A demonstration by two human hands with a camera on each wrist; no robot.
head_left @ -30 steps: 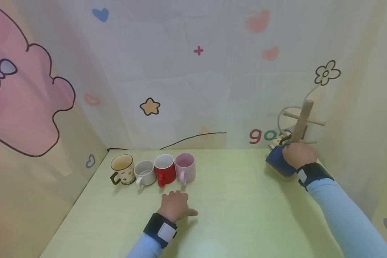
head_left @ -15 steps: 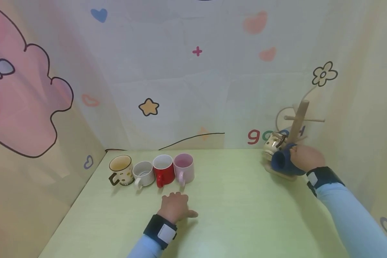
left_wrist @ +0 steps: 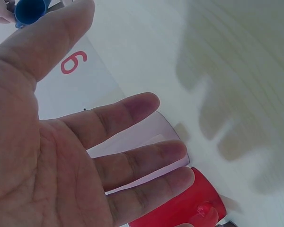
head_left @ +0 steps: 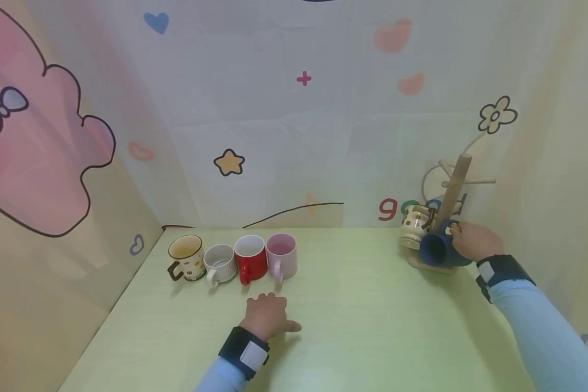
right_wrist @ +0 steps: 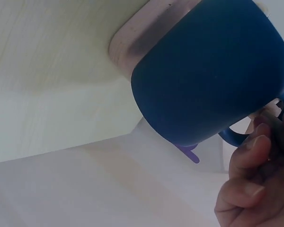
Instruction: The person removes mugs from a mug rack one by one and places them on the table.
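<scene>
At the far right my right hand holds a blue mug by its handle, low against a wooden mug tree. The mug lies on its side, mouth facing left. In the right wrist view the curled fingers are at the handle, and the mug body hides much of the stand's base. A spotted cream mug hangs on the tree just left of the blue one. My left hand hovers over the table, fingers spread and holding nothing, in front of the red mug and pink mug.
Left of the red mug stand a white ribbed cup and another spotted mug, all in one row with handles toward me. Upper pegs of the tree stick out sideways. A printed cloth backs the table.
My right hand has moved slightly right, turning the blue mug from upright against the tree to lying sideways. The spotted mug on the tree shows more now. The left hand has hardly moved.
</scene>
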